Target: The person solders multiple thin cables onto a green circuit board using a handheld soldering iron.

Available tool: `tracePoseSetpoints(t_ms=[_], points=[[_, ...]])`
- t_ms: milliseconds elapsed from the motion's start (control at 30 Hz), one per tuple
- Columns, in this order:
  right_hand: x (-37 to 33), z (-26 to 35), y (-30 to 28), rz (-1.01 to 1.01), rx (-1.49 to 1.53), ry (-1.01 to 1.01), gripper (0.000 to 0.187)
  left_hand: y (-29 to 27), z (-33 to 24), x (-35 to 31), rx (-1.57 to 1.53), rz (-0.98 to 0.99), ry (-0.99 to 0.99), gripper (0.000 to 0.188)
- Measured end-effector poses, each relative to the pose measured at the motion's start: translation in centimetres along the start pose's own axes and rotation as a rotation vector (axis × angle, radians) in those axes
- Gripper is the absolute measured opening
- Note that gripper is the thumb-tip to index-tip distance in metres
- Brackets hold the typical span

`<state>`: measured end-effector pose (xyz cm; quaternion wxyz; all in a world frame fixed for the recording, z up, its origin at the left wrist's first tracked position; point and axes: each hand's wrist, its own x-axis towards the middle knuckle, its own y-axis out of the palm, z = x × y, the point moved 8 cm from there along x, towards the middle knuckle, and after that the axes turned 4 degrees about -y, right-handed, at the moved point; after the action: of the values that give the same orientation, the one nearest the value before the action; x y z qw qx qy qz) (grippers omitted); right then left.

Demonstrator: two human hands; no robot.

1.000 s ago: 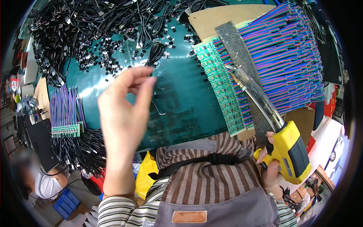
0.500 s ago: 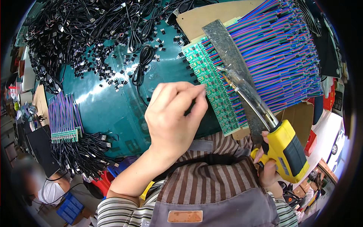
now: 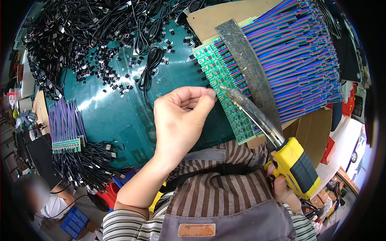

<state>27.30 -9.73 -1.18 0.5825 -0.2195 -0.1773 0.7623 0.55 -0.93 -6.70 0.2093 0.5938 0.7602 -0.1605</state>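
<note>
— What are the hands doing right now?

— The left hand (image 3: 181, 116) is hovering over the dark green bench (image 3: 116, 116), fingers curled together with thumb and fingertips pinching at the near edge of the green circuit board strip (image 3: 223, 86). Whatever it is pinching is too small to make out. The right hand (image 3: 281, 184) is wrapping tightly around the yellow handle of a soldering iron (image 3: 261, 120), low at the right by the striped shirt (image 3: 225, 193).

— Where is the iron pointing?

— Its long metal barrel is slanting up and to the left, with the tip lying on the board strip, just beside the left fingertips (image 3: 209, 94).

— And the board itself?

— It is lying diagonally across the upper right of the bench, with rows of blue, red and green wires (image 3: 297, 56) fanning off its far side. A grey metal bar (image 3: 249, 68) is resting across those wires, and brown cardboard (image 3: 225, 14) is sitting underneath.

— Anything else around?

— Black cables (image 3: 80, 28) are piling up along the top left, small black components (image 3: 108, 72) are scattering over the bench, and a second wired strip (image 3: 66, 128) is lying well apart at the left edge.
</note>
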Motion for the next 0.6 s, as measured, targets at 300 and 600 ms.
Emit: tracePoseSetpoints(t_ms=[300, 600], points=[[-0.7, -0.4, 0.1, -0.041, -0.026, -0.067, 0.035, 0.2, 0.2, -0.5, -0.015, -0.058, 0.076, 0.017], [-0.1, 0.2, 0.0, -0.044, -0.022, -0.047, 0.040, 0.1, 0.0, -0.2, -0.039, -0.012, 0.055, 0.015]])
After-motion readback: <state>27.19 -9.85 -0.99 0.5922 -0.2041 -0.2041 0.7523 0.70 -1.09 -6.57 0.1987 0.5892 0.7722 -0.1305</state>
